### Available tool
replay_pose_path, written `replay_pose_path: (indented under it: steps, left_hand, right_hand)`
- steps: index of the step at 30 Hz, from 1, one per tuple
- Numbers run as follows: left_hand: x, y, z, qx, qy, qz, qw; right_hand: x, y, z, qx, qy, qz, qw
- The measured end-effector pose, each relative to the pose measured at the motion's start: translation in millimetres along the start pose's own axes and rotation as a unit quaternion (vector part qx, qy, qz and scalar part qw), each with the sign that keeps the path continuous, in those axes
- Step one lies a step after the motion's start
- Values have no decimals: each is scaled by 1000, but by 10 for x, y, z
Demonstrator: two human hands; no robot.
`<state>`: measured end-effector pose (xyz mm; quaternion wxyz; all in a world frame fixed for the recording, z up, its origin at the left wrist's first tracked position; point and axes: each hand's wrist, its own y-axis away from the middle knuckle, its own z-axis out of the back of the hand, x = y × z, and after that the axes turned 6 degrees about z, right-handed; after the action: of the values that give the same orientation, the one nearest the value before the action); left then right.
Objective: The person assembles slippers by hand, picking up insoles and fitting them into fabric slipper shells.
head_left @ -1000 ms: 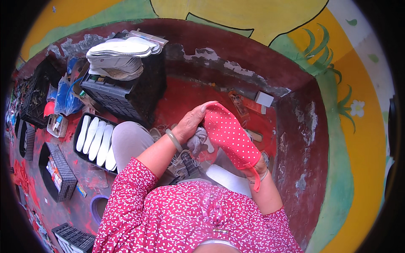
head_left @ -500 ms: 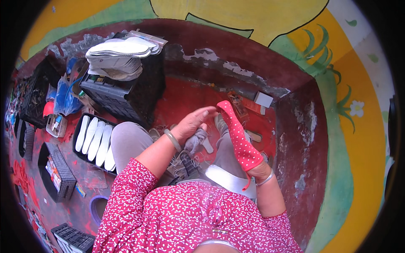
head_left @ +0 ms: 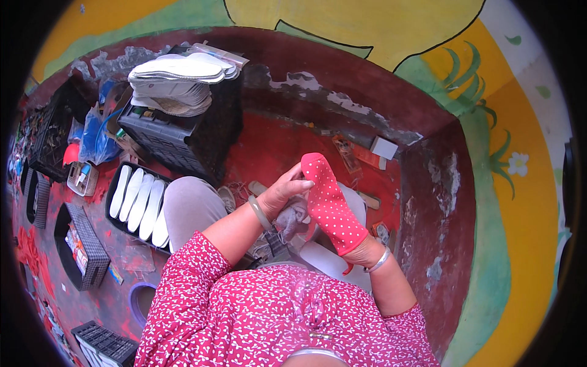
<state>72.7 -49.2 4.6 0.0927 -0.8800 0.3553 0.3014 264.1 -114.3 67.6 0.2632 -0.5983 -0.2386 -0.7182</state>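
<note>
A red cloth sock with white dots (head_left: 335, 211) is pulled over my right hand (head_left: 364, 252), hiding its fingers; only the back of the hand near the silver bracelet shows. The cloth stands out smooth and stretched, toe end up and away from me. My left hand (head_left: 284, 188) pinches the left edge of the sock close to its toe. Just below that hand is a crumpled grey cloth (head_left: 292, 217); I cannot tell whether it is held or only lies there. A white pad (head_left: 324, 260) lies across my lap beneath the right wrist.
White insoles (head_left: 174, 70) are stacked on a black crate (head_left: 165, 140) at the far left. More insoles stand in a black basket (head_left: 113, 208) beside my left knee. A patterned basket (head_left: 98, 257) and a purple-rimmed container (head_left: 136, 306) are farther left. A maroon wall (head_left: 431, 208) closes the right side.
The sock has turned more upright, its toe moving left and a little nearer to me. My left hand has closed from beside the toe onto its edge. The thigh behind it has shifted.
</note>
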Motion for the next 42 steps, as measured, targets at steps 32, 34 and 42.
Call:
replay_pose_path:
  steps: [32,34,42]
  left_hand:
    - [46,-72,185,-91,-51,-52,993]
    - [25,-79,188,-78,-68,-44,994]
    - [21,-57,193,-86,-131,29,987]
  right_hand:
    - [-54,39,30,-12,52,61,997]
    - [-94,137,28,-49,-6,-3,999]
    - [7,210,-39,-84,-131,-14,988]
